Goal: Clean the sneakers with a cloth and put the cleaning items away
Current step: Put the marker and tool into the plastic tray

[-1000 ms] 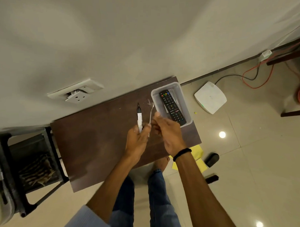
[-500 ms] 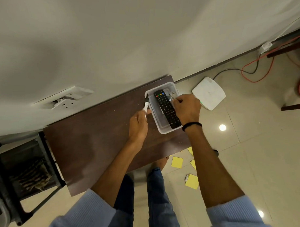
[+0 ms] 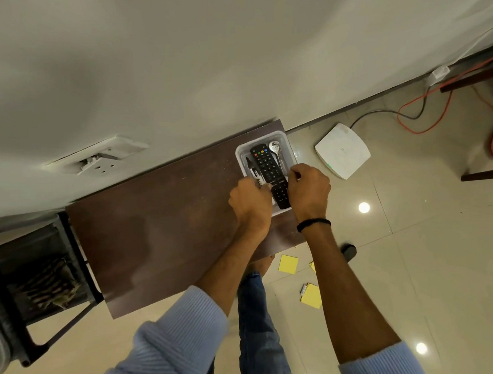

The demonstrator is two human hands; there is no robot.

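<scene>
My left hand (image 3: 250,199) is at the near left side of the tray (image 3: 241,153), fingers (image 3: 263,186) curled in and pinching the near end of the marker (image 3: 251,168). The marker lies inside the tray, flat along its left wall. Its long axis runs with the tray's long side, dark tip pointing away from me toward the wall (image 3: 188,59), white barrel toward my fingertips. It sits parallel to the remote (image 3: 269,173) and just beside it.

The remote fills the middle of the tray, its coloured buttons at the far end and its near end between my two hands. A spoon (image 3: 275,147) lies on the remote's right, bowl at the far end, handle running back toward my right hand (image 3: 309,189). That hand is bent over the tray's right rim with knuckles up. Its fingertips are hidden under it, so I cannot tell whether they grip the rim, the spoon handle or nothing. A dark band (image 3: 313,225) circles that wrist.

The tray stands at the far right corner of the brown surface (image 3: 160,225), against the wall. On the floor (image 3: 405,248) to the right lies a white box (image 3: 343,149) with a cable, and a few yellow notes (image 3: 288,264) lie near my feet.
</scene>
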